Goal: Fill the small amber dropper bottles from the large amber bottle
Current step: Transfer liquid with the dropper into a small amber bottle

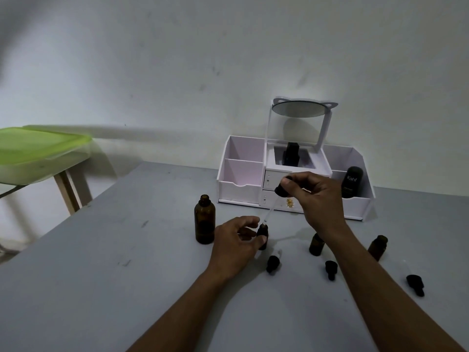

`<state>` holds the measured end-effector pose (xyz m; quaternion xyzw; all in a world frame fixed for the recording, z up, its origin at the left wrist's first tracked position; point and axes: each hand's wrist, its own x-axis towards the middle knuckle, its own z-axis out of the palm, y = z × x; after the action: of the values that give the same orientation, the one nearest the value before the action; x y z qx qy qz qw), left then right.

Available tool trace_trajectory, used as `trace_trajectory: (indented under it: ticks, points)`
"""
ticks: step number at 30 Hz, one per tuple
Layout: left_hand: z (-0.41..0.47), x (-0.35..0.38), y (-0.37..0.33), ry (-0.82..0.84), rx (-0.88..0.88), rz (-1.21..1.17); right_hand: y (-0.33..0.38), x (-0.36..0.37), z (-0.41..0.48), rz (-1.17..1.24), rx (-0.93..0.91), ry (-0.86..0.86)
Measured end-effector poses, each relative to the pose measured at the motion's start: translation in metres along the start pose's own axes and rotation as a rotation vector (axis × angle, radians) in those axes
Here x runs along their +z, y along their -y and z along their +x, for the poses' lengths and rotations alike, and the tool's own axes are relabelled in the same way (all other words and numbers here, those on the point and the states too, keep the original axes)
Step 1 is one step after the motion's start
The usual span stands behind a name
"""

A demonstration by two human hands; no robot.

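Near me, my left hand (238,237) clamps the small bottle (263,236) on the table (101,275); my right hand (314,196) pinches the dropper (275,201) over its mouth. Large bottle (204,219) stands open at left. If the tip misses, liquid could spill.
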<state>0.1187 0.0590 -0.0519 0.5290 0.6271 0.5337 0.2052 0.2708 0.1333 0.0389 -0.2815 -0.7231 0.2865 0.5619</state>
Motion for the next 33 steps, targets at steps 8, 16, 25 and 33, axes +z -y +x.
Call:
trace_trajectory:
  ticks: [8,16,25,33]
  points:
    - [0.0,0.0,-0.001,0.007,-0.005,-0.006,-0.002,0.0,0.001,-0.052,-0.009,-0.009]
    - [0.0,0.0,0.0,0.002,-0.009,-0.006,-0.003,-0.001,0.001,-0.056,-0.008,0.01]
    - [-0.004,-0.002,-0.004,-0.016,-0.017,-0.002,0.014,-0.004,0.003,-0.057,-0.025,0.027]
    - [-0.034,-0.051,-0.014,-0.159,0.098,-0.015,0.051,0.013,0.02,0.134,-0.032,-0.011]
